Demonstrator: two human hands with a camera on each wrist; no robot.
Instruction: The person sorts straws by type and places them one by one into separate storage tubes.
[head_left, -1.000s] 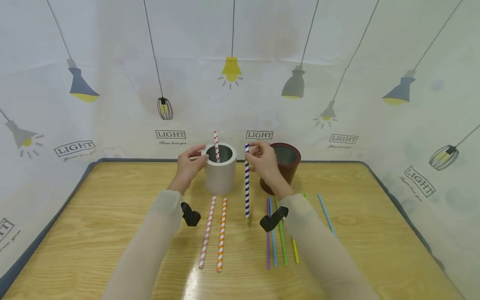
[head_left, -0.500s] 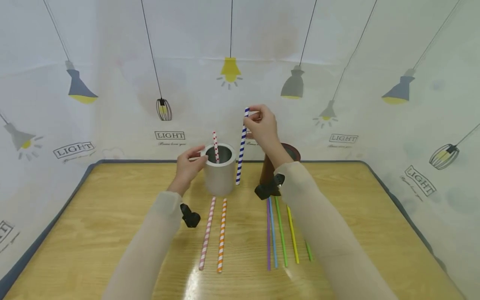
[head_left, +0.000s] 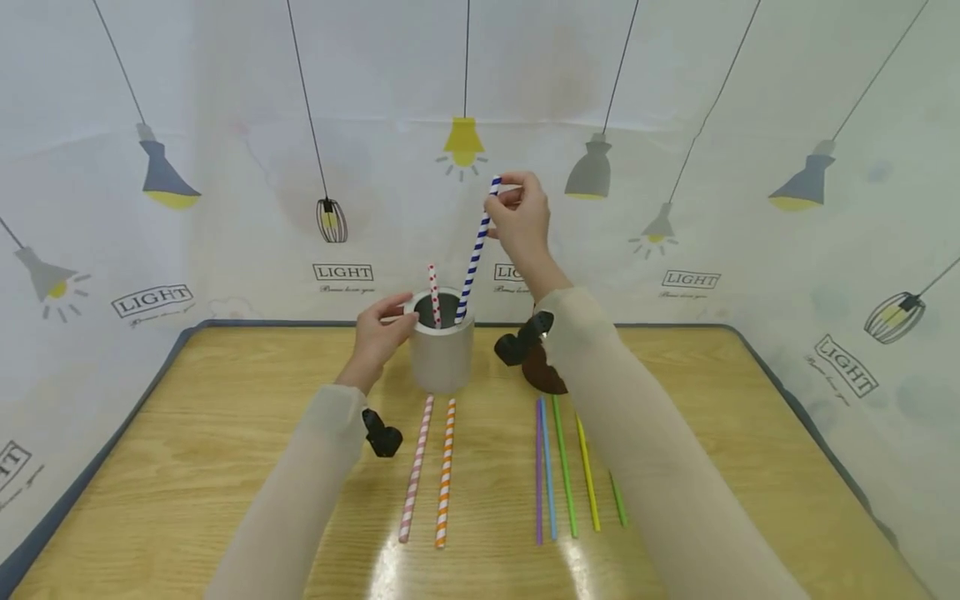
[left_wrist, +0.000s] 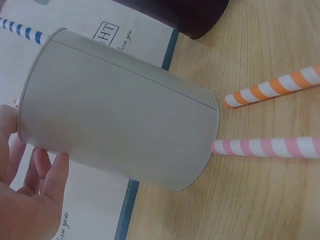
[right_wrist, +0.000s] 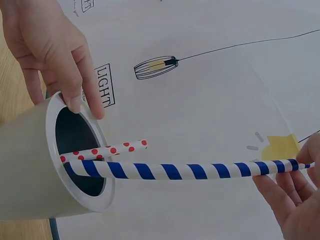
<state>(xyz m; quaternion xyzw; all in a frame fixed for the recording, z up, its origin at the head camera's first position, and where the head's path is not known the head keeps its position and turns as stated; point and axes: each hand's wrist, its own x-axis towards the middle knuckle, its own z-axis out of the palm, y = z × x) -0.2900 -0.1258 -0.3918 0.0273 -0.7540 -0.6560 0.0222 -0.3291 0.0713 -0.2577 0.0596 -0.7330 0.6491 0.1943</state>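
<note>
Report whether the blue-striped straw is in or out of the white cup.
Partly in. The straw has its lower end inside the white cup; most sticks out.

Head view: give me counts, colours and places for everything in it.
Table: one, tan, across the lower half
Backdrop with printed lamps: one, whitish, behind
Pale cup: one, light grey, on table
Brown cup: one, dark, mostly behind right sleeve
Blue-striped straw: one, blue and white, lower end in pale cup
Dotted straw: one, white with red, in pale cup
Striped straws: two, pink and orange, on table
Plain straws: five visible, purple, blue, green, yellow, on table
Wrist cameras: two, black, at wrists
Sleeves: two, cream, on arms
Left hand: one, holding pale cup's rim
Right hand: one, pinching blue-striped straw
</note>
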